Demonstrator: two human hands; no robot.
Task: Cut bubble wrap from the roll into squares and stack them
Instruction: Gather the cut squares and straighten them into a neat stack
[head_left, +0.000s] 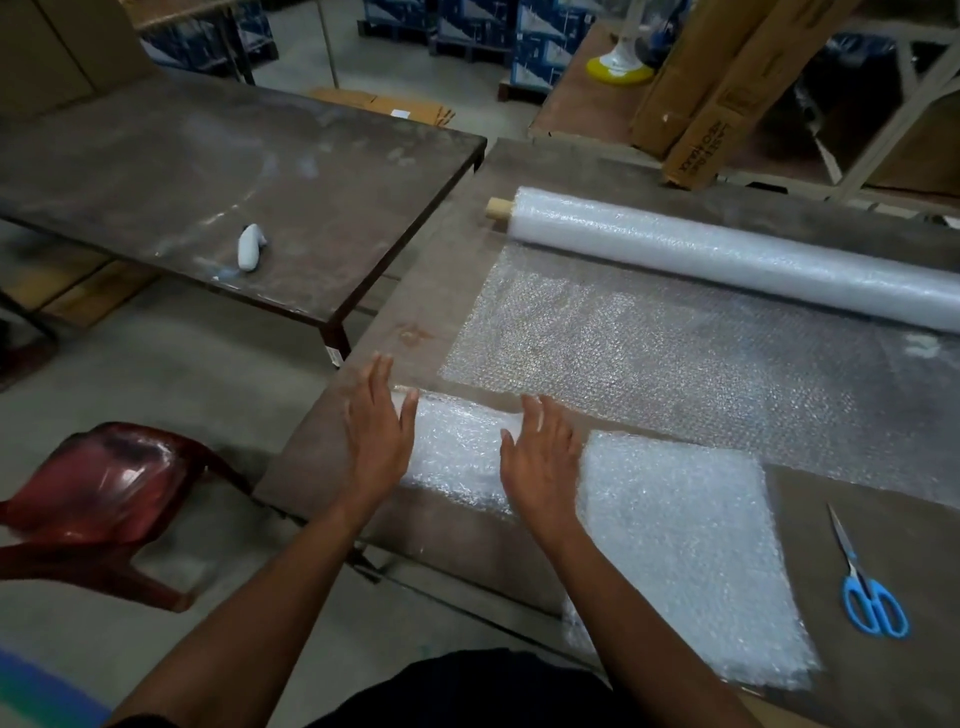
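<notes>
A bubble wrap roll (727, 254) on a wooden core lies across the far side of the table, with a sheet (649, 353) unrolled toward me. Near the front edge lies a cut piece of bubble wrap (457, 452), and a larger stack of cut bubble wrap (685, 551) sits to its right. My left hand (376, 436) lies flat with straight fingers at the left edge of the cut piece. My right hand (540, 457) lies flat with straight fingers on its right part. Blue-handled scissors (867, 587) lie shut on the table at the right.
The brown table (447, 291) has its left corner near me. A second dark table (234, 171) stands to the left with a white object (250, 247) on it. A red plastic chair (109, 499) stands low left. Cardboard boxes (727, 88) lean behind the roll.
</notes>
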